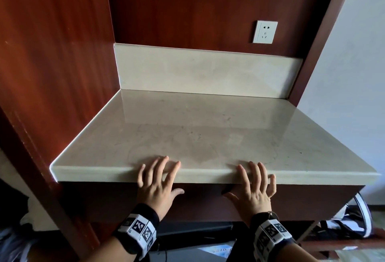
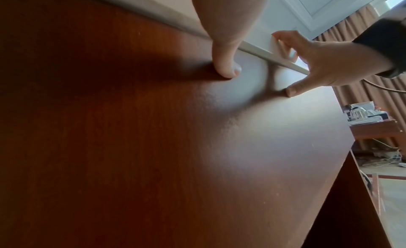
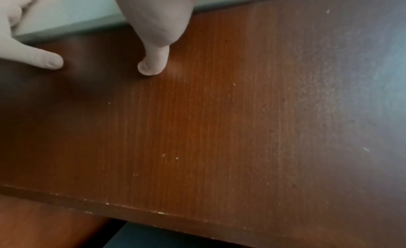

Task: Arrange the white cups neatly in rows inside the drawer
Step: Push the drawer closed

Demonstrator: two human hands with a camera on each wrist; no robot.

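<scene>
Drawer front [image 1: 200, 197]: dark red-brown wood panel directly under the countertop's front edge, flush with it; no gap shows, so its inside cannot be seen.
White cups: not visible in any view; whether they sit in the drawer cannot be told.
Left hand [image 1: 156, 184]: fingers spread and straight over the countertop's front edge, thumb tip pressed on the drawer front; it holds nothing.
Right hand [image 1: 253, 189]: just right of the left hand, fingers spread over the same edge, thumb tip on the drawer front; it holds nothing.
Countertop [image 1: 198, 134]: pale polished stone, with a low stone upstand at its back.
Wall socket [image 1: 265, 31]: white, on the wood panel above the countertop's back right.
Wristbands [image 1: 140, 227]: black, with square printed markers, below the countertop's edge.
</scene>
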